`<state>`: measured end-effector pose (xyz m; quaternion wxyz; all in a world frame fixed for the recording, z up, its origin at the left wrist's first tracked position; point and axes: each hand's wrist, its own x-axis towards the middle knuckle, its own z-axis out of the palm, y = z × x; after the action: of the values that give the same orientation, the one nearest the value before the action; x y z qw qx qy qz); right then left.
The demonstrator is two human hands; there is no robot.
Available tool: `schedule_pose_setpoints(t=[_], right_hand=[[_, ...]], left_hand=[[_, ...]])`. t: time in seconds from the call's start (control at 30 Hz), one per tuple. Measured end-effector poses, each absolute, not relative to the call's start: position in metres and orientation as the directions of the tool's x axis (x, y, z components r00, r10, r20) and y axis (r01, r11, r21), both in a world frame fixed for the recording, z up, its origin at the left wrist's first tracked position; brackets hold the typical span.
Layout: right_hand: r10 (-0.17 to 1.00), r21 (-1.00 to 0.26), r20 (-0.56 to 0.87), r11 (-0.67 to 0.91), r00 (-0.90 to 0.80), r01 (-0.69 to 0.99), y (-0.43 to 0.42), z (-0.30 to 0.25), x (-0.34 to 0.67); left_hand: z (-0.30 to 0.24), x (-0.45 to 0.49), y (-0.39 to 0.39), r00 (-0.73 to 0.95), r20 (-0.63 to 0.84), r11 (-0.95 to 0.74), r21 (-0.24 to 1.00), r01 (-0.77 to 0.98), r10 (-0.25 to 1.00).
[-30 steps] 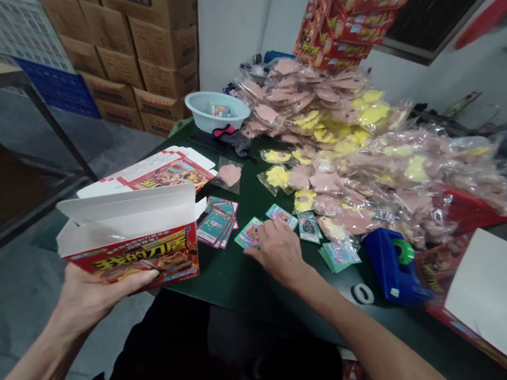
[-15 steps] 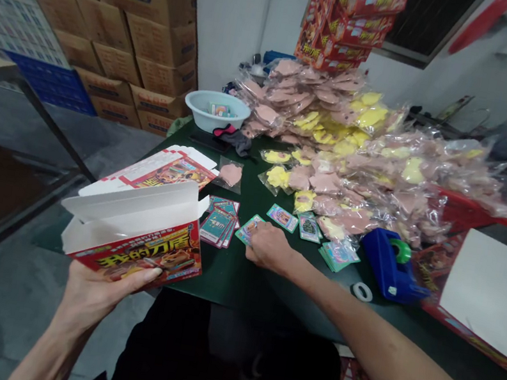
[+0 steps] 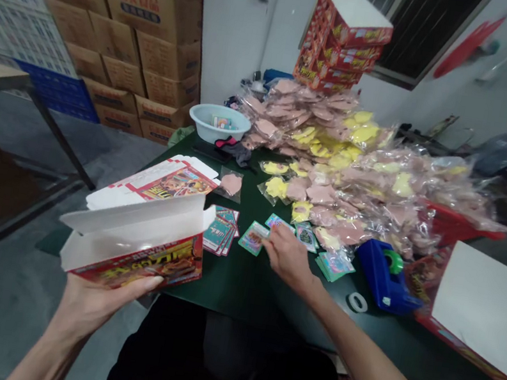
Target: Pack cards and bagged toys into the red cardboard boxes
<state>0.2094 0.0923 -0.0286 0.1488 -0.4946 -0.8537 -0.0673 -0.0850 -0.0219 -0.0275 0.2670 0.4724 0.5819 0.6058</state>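
Apparently right hand [image 3: 288,255] beside trading card [image 3: 253,238]

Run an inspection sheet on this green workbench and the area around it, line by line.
surface: dark green tabletop, crowded with cards and bags.
items at hand: open red printed cardboard box; teal-bordered picture card; stack of teal cards.
clutter: clear plastic bags of pink and yellow shapes; blue tape dispenser with green tape; white plastic basin.
hands: left hand holds the box; right hand is open, beside the card.
cables: nothing seen.
surroundings: stacked brown cardboard cartons; red printed boxes behind the bags.
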Motion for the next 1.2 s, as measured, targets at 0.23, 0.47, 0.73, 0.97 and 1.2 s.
schedule_pose_setpoints(t=[0.23, 0.47, 0.73, 0.97, 1.2], right_hand=[[0.713, -0.386, 0.681, 0.540, -0.164, 0.748, 0.037, 0.087, 0.257], [0.552, -0.306, 0.814, 0.673, -0.182, 0.673, -0.023, 0.109, 0.241], [0.441, -0.097, 0.864, 0.619, -0.242, 0.780, 0.002, 0.076, 0.233], [0.436, -0.053, 0.858, 0.605, -0.274, 0.795, -0.007, 0.068, 0.232], [0.552, -0.074, 0.732, 0.647, -0.400, 0.759, -0.007, 0.074, 0.238]], left_hand=[[-0.025, -0.038, 0.004, 0.063, 0.328, -0.333, 0.906, 0.262, 0.942], [-0.030, 0.006, 0.015, 0.314, 0.152, -0.161, 0.987, 0.004, 0.937], [-0.034, 0.005, 0.014, 0.341, 0.089, -0.051, 0.992, -0.118, 0.936], [-0.037, 0.007, 0.014, 0.342, 0.070, -0.023, 0.990, -0.139, 0.937], [-0.039, 0.006, 0.015, 0.346, 0.106, -0.105, 0.994, -0.021, 0.932]])
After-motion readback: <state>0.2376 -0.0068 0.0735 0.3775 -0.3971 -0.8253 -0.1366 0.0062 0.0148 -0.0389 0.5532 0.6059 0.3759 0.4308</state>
